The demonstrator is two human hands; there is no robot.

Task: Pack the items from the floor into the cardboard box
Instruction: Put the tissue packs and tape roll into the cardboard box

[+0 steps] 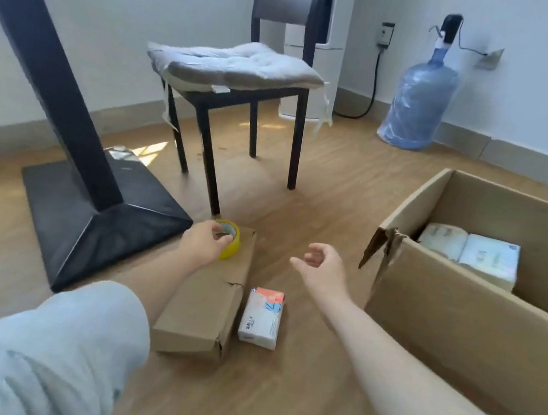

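Large cardboard box (pixel 459 319) at right, open, with tissue packs (pixel 470 254) inside. Flat carton (pixel 209 299) lying on floor, long axis pointing away. Tissue pack (pixel 262 316) just beside. Left hand (pixel 204 243) closing on yellow tape roll (pixel 231 240), hole upward; better to pinch through core. Right hand (pixel 322 265) open, empty.

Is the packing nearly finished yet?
Partly. Two white tissue packs already lie inside the big open cardboard box. The left hand has its grip on the yellow tape roll; the right hand is open. The flat brown carton and orange-topped tissue pack remain on the floor.
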